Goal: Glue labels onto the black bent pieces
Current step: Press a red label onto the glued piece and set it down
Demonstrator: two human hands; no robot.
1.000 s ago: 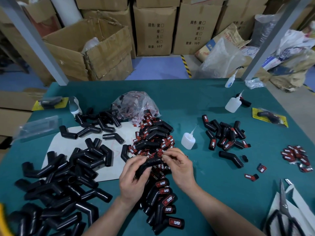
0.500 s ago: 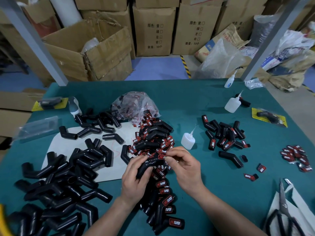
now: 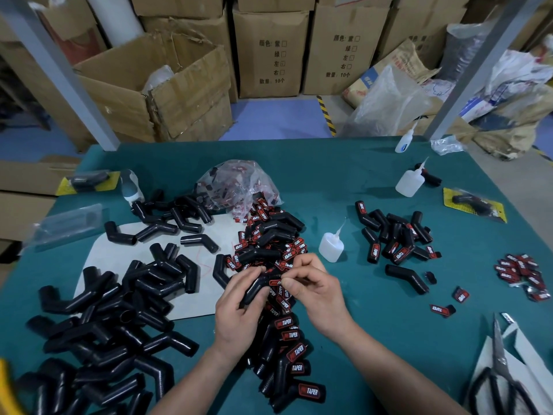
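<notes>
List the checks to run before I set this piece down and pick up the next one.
1. The left hand grips the black bent piece: ok.
2. The right hand pinches the label onto it: ok.
3. Glued flat and straight: cannot tell, fingers cover it.
4. The glue bottle stands upright beside the work: ok.
5. Stock of unlabelled pieces at left: ok.

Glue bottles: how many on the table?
3 glue bottles: one just beyond the right hand, one further back right, one at the far edge of the table. A whitish container far left might be another.
</notes>
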